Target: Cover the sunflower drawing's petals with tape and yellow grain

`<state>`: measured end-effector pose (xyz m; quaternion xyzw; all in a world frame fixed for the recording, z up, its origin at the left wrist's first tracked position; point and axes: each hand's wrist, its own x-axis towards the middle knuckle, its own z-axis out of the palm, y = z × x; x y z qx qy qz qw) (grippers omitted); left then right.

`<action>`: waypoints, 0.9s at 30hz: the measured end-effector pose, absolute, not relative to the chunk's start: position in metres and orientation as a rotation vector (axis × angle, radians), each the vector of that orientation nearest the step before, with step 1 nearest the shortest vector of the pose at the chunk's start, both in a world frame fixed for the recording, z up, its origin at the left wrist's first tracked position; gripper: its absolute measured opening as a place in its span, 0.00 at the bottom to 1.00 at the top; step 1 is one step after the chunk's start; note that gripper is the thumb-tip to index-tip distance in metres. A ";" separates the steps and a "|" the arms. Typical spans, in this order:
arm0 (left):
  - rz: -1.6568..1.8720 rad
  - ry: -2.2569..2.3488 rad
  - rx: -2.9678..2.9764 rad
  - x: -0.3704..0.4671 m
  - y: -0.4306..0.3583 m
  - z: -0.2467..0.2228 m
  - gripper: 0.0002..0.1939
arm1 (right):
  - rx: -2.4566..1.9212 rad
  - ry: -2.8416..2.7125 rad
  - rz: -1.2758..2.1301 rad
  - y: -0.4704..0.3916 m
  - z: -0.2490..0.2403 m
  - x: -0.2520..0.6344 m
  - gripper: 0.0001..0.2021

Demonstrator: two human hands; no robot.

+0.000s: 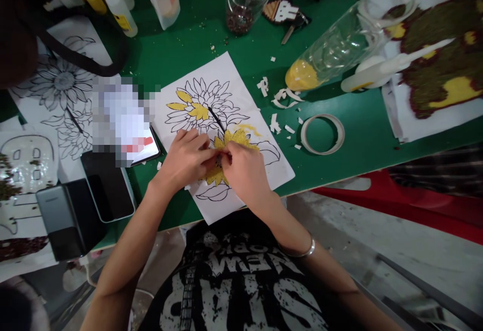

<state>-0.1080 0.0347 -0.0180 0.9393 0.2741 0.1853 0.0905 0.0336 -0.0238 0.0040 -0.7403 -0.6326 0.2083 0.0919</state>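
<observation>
A white sheet with a line drawing of sunflowers (pixel 236 77) lies slanted on the green table. Yellow grains cover most of the lower flower (pixel 241 139) and a few petals of the upper one. Over the lower flower, my left hand (pixel 188 155) and my right hand (pixel 245 167) meet with their fingertips pinched together. Whatever sits between the fingertips is too small or too hidden to name. Loose yellow grains (pixel 249 130) are spread on the paper to the right of the flower.
Right of the sheet are a tape ring (pixel 322 134), paper scraps (pixel 283 98), a bottle with yellow grains (pixel 302 74) and a glue bottle (pixel 368 73). Keys (pixel 289 34) lie farther back. Phones (pixel 109 185) and a power bank (pixel 70 220) are at left. A person (pixel 18 29) is at upper left.
</observation>
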 end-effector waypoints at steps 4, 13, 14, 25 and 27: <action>0.534 0.814 2.785 -0.106 0.036 -0.019 0.06 | -2.202 -1.887 0.578 -0.027 0.003 0.033 0.07; 0.453 0.750 2.835 -0.107 0.042 -0.018 0.08 | -2.198 -1.846 0.579 -0.027 0.002 0.035 0.08; 0.447 0.742 2.840 -0.107 0.043 -0.017 0.08 | -2.199 -1.840 0.581 -0.027 0.001 0.035 0.08; 0.358 0.675 2.847 -0.105 0.045 -0.019 0.08 | -2.230 -1.860 0.579 -0.029 -0.002 0.029 0.07; 0.330 0.673 2.851 -0.105 0.046 -0.018 0.08 | -2.235 -1.871 0.576 -0.030 -0.001 0.027 0.07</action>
